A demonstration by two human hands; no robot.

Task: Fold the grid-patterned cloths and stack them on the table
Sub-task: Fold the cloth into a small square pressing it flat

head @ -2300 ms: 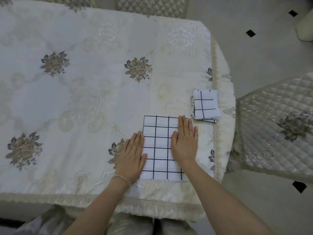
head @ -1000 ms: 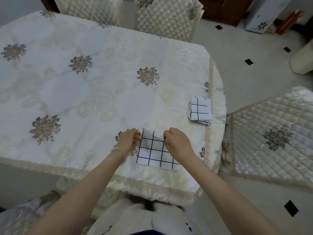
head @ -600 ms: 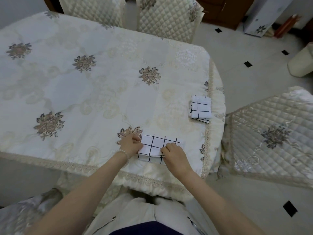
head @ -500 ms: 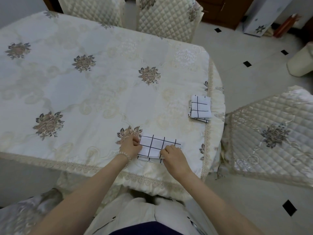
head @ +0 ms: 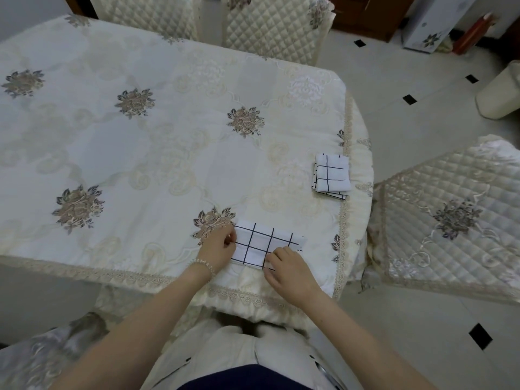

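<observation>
The left hand [head: 218,247] pinches the folded grid cloth's [head: 264,243] left end. The right hand [head: 289,273] pinches its near edge, low centre of frame.

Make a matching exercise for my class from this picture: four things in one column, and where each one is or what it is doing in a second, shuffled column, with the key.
Things
1. left hand
2. right hand
3. folded stack
4. bracelet

Places or states
A. lies near the table's right edge, untouched
B. pinches the cloth's left end
C. circles the left wrist
D. holds the cloth's near edge

Pairs: 1-B, 2-D, 3-A, 4-C
</observation>
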